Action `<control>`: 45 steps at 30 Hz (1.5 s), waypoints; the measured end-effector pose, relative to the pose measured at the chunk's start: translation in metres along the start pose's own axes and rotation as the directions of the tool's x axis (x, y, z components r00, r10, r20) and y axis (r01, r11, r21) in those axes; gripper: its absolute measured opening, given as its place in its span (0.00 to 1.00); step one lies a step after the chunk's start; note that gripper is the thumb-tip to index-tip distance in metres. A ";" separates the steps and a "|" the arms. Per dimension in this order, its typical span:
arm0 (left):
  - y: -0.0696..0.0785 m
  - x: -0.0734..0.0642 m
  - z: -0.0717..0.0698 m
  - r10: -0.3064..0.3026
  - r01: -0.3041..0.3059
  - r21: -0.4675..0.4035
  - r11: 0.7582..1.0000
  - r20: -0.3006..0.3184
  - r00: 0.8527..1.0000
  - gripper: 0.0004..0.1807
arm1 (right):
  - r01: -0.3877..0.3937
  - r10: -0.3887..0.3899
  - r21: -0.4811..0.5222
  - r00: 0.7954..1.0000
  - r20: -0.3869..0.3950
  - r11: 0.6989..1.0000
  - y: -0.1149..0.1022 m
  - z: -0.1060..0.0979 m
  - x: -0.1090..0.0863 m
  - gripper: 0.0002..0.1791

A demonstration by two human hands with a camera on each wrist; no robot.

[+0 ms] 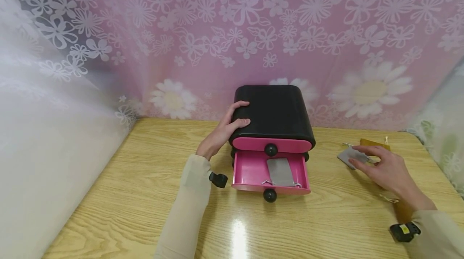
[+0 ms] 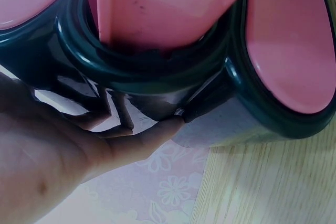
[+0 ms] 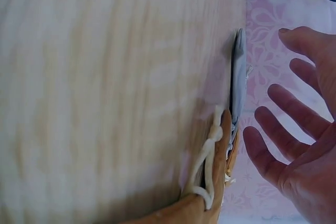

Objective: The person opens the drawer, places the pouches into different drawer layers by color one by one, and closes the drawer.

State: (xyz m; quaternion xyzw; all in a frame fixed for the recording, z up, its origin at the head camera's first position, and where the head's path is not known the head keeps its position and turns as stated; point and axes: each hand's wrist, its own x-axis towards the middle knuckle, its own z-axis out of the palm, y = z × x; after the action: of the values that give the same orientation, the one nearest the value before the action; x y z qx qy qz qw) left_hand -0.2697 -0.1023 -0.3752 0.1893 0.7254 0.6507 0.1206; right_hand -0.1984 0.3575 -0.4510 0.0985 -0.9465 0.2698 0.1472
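Note:
A black drawer cabinet [image 1: 272,110] with pink drawers stands at the table's back edge. My left hand [image 1: 222,133] rests on its left side, thumb and a finger reaching over the rounded top edge. The lower drawer [image 1: 249,168] is pulled out, and a grey drawstring pouch [image 1: 280,171] lies in it. On the right, my right hand [image 1: 389,170] hovers with parted fingers at a second grey pouch [image 1: 347,157] on the table. The right wrist view shows a gap between these fingers and that grey pouch [image 3: 239,80]. Nothing is held in this hand.
A mustard pouch [image 1: 369,143] lies behind the grey one. Another brown pouch [image 1: 401,212] with a pale cord lies partly hidden under the right forearm. The upper drawer [image 1: 250,144] is closed. A flowered pink curtain [image 1: 224,29] hangs behind the wooden table [image 1: 152,178].

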 end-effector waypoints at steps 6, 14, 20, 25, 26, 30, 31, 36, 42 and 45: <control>0.000 0.000 0.000 0.000 0.000 0.002 1.000 -0.005 1.000 0.26 | 0.011 -0.010 -0.021 0.999 0.050 1.000 0.004 -0.001 0.003 0.24; -0.001 -0.001 0.000 0.002 -0.002 0.011 1.000 -0.004 1.000 0.27 | -0.004 0.010 -0.051 0.991 0.134 0.999 0.009 -0.002 0.006 0.25; -0.002 0.000 0.000 0.000 0.000 -0.001 1.000 -0.001 1.000 0.27 | 0.006 0.007 -0.068 0.983 0.181 0.998 0.010 -0.001 0.009 0.25; -0.003 0.002 0.000 0.002 -0.002 -0.009 1.000 0.003 1.000 0.27 | 0.003 0.016 -0.086 0.975 0.223 0.996 0.011 0.000 0.012 0.26; -0.003 0.002 0.000 0.003 -0.003 -0.012 1.000 0.004 1.000 0.27 | 0.003 0.017 -0.087 0.973 0.229 0.996 0.011 0.000 0.013 0.26; -0.002 0.003 0.000 0.004 -0.004 -0.022 1.000 0.002 1.000 0.27 | -0.006 0.030 -0.095 0.968 0.250 0.995 0.011 0.000 0.014 0.26; -0.002 0.002 0.000 0.005 -0.005 -0.023 1.000 0.002 1.000 0.27 | -0.010 0.035 -0.097 0.967 0.252 0.995 0.011 0.000 0.014 0.26; -0.002 0.003 0.001 0.010 -0.010 -0.015 1.000 -0.006 1.000 0.26 | -0.025 0.051 -0.105 0.964 0.262 0.994 0.010 0.001 0.015 0.26; -0.001 0.002 0.000 0.012 -0.012 -0.004 1.000 -0.011 1.000 0.26 | -0.022 0.049 -0.107 0.965 0.259 0.994 0.007 0.002 0.015 0.23; -0.001 0.001 0.001 0.008 -0.008 -0.003 1.000 -0.012 1.000 0.27 | -0.007 0.032 -0.104 0.970 0.241 0.995 0.007 0.002 0.014 0.20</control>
State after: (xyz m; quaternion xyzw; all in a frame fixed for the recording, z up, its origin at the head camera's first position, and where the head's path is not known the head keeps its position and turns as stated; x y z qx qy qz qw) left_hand -0.2708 -0.1013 -0.3761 0.1884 0.7243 0.6534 0.1140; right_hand -0.2139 0.3603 -0.4515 0.1139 -0.9709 0.2082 0.0326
